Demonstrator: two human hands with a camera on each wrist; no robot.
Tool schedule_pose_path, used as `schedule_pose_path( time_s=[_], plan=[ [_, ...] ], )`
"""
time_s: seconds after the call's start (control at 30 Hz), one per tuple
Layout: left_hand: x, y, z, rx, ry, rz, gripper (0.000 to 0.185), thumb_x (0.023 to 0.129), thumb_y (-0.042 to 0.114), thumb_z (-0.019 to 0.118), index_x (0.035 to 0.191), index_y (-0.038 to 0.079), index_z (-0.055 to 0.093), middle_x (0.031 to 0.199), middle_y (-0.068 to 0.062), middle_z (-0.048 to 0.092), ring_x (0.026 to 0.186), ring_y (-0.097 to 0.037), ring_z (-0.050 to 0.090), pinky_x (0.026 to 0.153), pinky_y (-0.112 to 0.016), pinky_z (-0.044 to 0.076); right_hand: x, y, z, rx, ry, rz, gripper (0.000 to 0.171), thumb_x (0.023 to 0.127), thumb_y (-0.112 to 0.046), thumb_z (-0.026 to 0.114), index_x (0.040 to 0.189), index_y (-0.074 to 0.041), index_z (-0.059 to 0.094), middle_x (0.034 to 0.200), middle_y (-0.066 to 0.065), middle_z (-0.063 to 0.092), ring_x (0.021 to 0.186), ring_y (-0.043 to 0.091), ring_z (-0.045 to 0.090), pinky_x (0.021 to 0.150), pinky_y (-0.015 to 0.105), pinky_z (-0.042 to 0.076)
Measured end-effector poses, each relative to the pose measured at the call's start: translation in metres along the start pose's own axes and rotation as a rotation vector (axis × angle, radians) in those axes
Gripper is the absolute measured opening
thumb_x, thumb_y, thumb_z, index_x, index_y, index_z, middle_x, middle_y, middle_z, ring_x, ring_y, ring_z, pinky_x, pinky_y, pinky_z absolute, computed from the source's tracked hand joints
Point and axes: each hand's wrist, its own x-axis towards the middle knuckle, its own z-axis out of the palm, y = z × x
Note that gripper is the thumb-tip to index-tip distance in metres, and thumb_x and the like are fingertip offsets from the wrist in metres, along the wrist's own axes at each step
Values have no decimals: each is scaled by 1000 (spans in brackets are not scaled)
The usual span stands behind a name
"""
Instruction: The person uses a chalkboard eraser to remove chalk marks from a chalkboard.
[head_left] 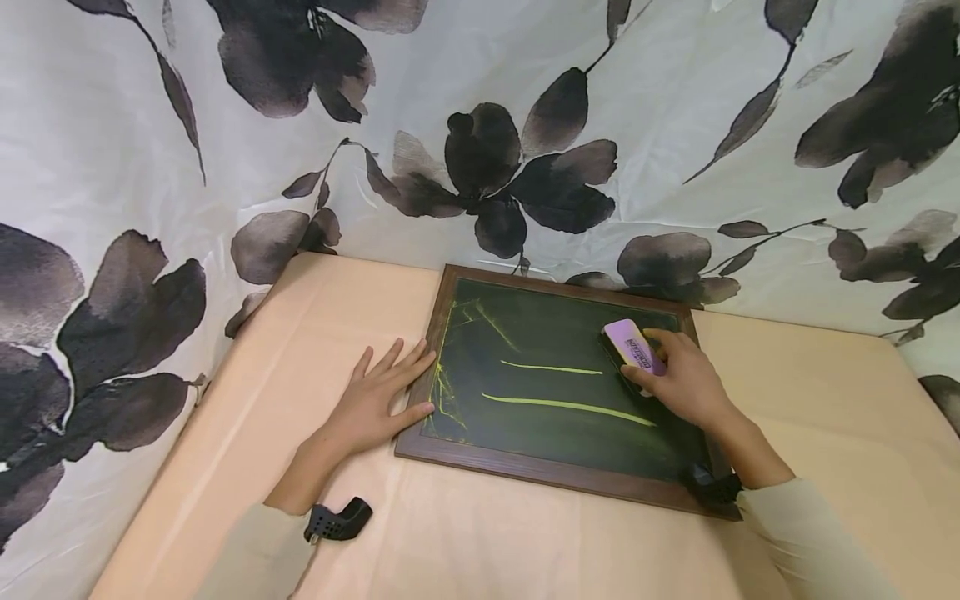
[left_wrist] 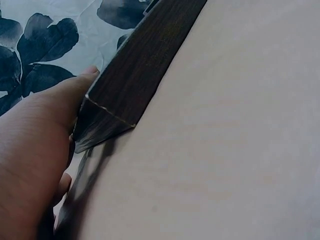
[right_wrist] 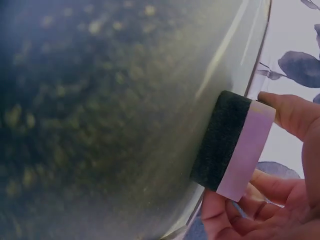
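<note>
At the left edge of the chalkboard (head_left: pixel 555 386), the left hand (head_left: pixel 372 404) rests, fingers spread wide, gripping nothing; the chalkboard lies on a peach table (head_left: pixel 510 533), flowered cloth (head_left: pixel 675 50) behind; over its right part, the right hand (head_left: pixel 690 379) pinches an eraser (head_left: pixel 633 346).

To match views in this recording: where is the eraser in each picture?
Head: the eraser is right of centre, over the board, in the right hand.
Left wrist: not in it.
Right wrist: the eraser is right of and below centre, in the right hand.
Shared landmark: the board; left wrist shows its frame corner.
</note>
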Motion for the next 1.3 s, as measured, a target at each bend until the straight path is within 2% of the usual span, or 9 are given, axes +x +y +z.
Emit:
schedule_pose_path(
  time_s=[0.33, 0.57, 0.73, 1.07, 1.3],
  plan=[
    [5, 2, -1, 13, -7, 11, 70, 93, 58, 49, 152, 25, 29, 157, 4, 21, 144, -26, 13, 112, -56, -3, -2, 5, 0, 61, 45, -30, 65, 82, -29, 77, 127, 11, 52, 91, 23, 60, 80, 33, 57, 56, 34, 42],
    [8, 3, -2, 10, -4, 19, 70, 93, 58, 49, 152, 25, 29, 157, 4, 21, 145, -26, 13, 112, -56, -4, 2, 0, 1, 154, 19, -18, 65, 82, -26, 77, 128, 11, 51, 92, 26, 63, 69, 29, 65, 48, 30, 47],
    [6, 3, -3, 12, -14, 7, 70, 93, 58, 49, 152, 25, 29, 157, 4, 21, 145, -25, 12, 112, -56, -4, 6, -9, 7, 156, 19, -5, 64, 82, -28, 76, 129, 9, 52, 93, 23, 63, 72, 29, 63, 50, 32, 46],
    [3, 3, -1, -5, -12, -3, 70, 93, 57, 50, 152, 24, 29, 157, 3, 21, 145, -26, 12, 111, -57, -5, 21, -45, 26, 120, -26, -4, 65, 82, -30, 76, 131, 5, 52, 102, 21, 56, 82, 30, 56, 55, 33, 43],
    [1, 2, 1, -11, -1, -3, 71, 93, 57, 51, 152, 24, 30, 156, 3, 22, 144, -27, 13, 111, -57, -5, 33, -84, 44, 109, -47, -51, 65, 81, -34, 76, 131, 1, 54, 96, 16, 55, 77, 26, 53, 53, 34, 43]
  ],
)
